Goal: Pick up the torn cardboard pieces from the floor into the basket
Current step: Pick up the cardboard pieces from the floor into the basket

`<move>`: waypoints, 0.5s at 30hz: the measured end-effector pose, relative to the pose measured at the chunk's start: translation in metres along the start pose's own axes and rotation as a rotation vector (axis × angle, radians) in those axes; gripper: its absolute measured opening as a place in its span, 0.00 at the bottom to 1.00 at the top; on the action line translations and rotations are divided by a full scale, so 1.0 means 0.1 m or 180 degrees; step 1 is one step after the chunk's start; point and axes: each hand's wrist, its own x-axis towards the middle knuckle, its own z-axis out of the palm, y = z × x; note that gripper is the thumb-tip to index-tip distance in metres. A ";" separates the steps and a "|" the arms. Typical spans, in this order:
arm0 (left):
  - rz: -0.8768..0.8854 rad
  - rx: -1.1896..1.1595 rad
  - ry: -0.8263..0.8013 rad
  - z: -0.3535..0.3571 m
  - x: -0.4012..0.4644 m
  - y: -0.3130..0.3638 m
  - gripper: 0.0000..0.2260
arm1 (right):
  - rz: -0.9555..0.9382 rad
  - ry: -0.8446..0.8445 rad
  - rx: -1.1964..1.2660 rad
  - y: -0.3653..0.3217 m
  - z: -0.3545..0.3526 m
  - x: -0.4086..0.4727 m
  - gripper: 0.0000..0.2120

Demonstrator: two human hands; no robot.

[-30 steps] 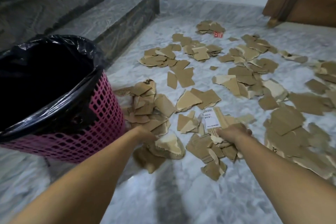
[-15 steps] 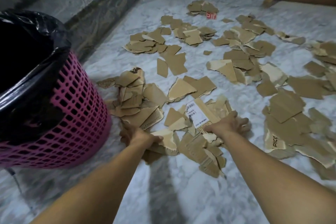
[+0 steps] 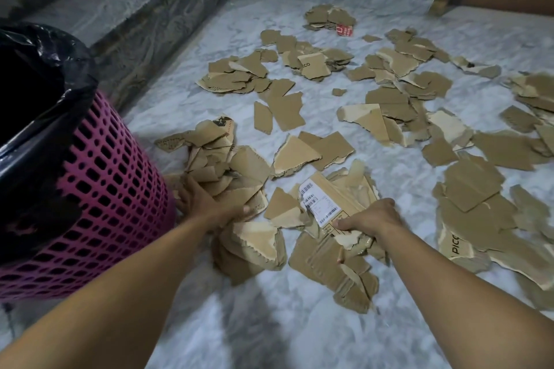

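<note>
Torn brown cardboard pieces (image 3: 389,105) lie scattered over the marble floor. A pink lattice basket (image 3: 99,189) lined with a black bag stands at the left. My left hand (image 3: 207,204) holds a bunch of pieces from the pile (image 3: 221,159) right beside the basket, thumb on top of them. My right hand (image 3: 368,219) grips a stack of pieces by the one with a white barcode label (image 3: 317,204). Both hands are low, near the floor.
Dark stone steps (image 3: 144,9) rise at the back left behind the basket. A wooden furniture leg (image 3: 440,0) stands at the back right. A small red-and-white scrap (image 3: 344,30) lies by the far pile. Bare marble floor (image 3: 269,323) lies between my forearms.
Both hands have closed on cardboard; the left has shifted left toward the pile by the basket, and the right now pinches the labelled stack. The view has tilted down.
</note>
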 end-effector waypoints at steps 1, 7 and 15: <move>-0.0108 -0.0210 0.0012 -0.01 0.01 0.01 0.70 | -0.0042 -0.0013 0.0044 -0.02 0.02 -0.01 0.54; -0.0741 -0.1209 -0.0041 0.20 0.46 -0.09 0.78 | -0.0249 -0.0025 0.0147 -0.09 0.11 -0.05 0.49; -0.0363 -0.1753 -0.0225 0.16 0.11 0.14 0.34 | -0.0384 -0.0216 0.0716 -0.10 0.30 -0.09 0.48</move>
